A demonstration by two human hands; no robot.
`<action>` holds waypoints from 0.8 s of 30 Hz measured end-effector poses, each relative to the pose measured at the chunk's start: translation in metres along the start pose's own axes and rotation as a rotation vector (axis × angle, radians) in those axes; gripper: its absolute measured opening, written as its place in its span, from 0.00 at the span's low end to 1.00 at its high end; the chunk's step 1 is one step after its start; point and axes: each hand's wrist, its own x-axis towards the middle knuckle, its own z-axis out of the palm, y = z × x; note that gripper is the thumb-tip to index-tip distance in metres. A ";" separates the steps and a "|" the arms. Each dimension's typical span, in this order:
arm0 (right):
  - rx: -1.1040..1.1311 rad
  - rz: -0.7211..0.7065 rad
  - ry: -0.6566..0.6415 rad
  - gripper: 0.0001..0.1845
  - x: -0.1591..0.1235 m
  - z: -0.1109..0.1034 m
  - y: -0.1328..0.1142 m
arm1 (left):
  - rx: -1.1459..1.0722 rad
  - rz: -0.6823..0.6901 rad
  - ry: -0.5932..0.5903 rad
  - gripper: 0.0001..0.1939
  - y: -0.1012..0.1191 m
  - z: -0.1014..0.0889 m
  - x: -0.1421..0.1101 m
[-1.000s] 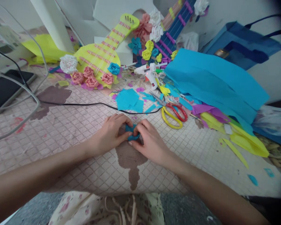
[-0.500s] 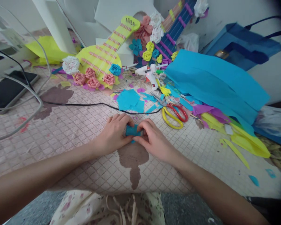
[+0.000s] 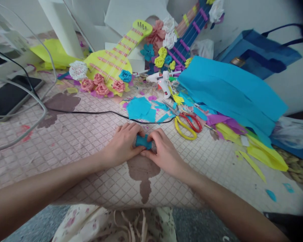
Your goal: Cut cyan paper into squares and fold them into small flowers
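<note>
Between my two hands a small piece of blue paper is curved like a roll, low over the patterned tablecloth. My left hand pinches its left end, fingers curled over the top and thumb beneath. Its right end is gripped by the thumb and fingers of my right hand. Whether the paper is wrapped around something cannot be made out. Just beyond my hands lie several cut blue paper squares. Scissors with one yellow and one red handle rest to the right, blades half open.
A white glue gun stands among paper scraps. Behind it are a yellow paper guitar with paper roses and a dark blue one. Large blue sheets lie at right. A black cable crosses the cloth; a phone lies left.
The blue paper has tilted slightly between my fingers, and my right thumb has shifted a little left and down. The view has moved slightly.
</note>
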 end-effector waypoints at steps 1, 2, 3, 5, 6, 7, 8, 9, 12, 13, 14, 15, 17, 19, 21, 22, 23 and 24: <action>-0.016 -0.006 0.001 0.15 0.000 0.002 0.000 | -0.021 0.007 -0.008 0.10 -0.002 -0.001 0.001; -0.024 -0.009 -0.003 0.16 0.000 0.003 0.000 | -0.052 0.021 -0.018 0.10 -0.005 -0.004 0.002; -0.028 -0.010 -0.005 0.16 0.000 0.003 0.000 | -0.090 0.039 -0.029 0.09 -0.009 -0.006 0.004; -0.032 -0.019 -0.002 0.16 0.000 0.003 0.001 | -0.186 0.087 -0.058 0.08 -0.017 -0.012 0.007; -0.033 -0.023 0.001 0.16 0.000 0.003 0.002 | -0.221 0.098 -0.071 0.08 -0.021 -0.015 0.008; -0.031 -0.027 0.005 0.17 0.000 0.002 0.002 | -0.251 0.106 -0.089 0.08 -0.024 -0.018 0.008; -0.028 -0.031 0.009 0.17 0.000 0.003 0.002 | -0.269 0.107 -0.099 0.07 -0.025 -0.019 0.008; -0.025 -0.032 0.012 0.17 0.000 0.003 0.002 | -0.271 0.109 -0.098 0.08 -0.026 -0.019 0.007; -0.020 -0.031 0.016 0.16 -0.001 0.005 0.002 | -0.156 0.109 -0.016 0.12 -0.021 -0.013 0.004; -0.019 -0.030 0.016 0.16 -0.002 0.005 0.002 | -0.093 0.101 0.014 0.14 -0.019 -0.011 0.003; -0.017 -0.030 0.018 0.16 -0.002 0.005 0.002 | -0.050 0.097 0.033 0.15 -0.018 -0.008 0.002; -0.010 -0.031 0.017 0.16 -0.002 0.004 0.002 | -0.026 0.095 0.039 0.16 -0.017 -0.006 0.001; 0.033 -0.033 -0.002 0.15 -0.001 0.000 0.004 | -0.033 0.101 0.033 0.17 -0.017 -0.005 0.001; 0.120 -0.017 -0.030 0.13 0.001 -0.007 0.008 | -0.087 0.118 0.007 0.16 -0.019 -0.008 0.002; 0.200 0.024 -0.020 0.09 0.004 -0.015 0.013 | -0.175 0.116 -0.043 0.15 -0.021 -0.013 0.003; 0.210 0.043 0.000 0.07 0.007 -0.018 0.015 | -0.227 0.103 -0.067 0.15 -0.022 -0.016 0.003; 0.204 0.050 0.023 0.06 0.010 -0.021 0.018 | -0.276 0.080 -0.085 0.14 -0.022 -0.018 0.003; 0.185 0.049 0.033 0.05 0.013 -0.023 0.020 | -0.318 0.054 -0.094 0.13 -0.023 -0.019 0.004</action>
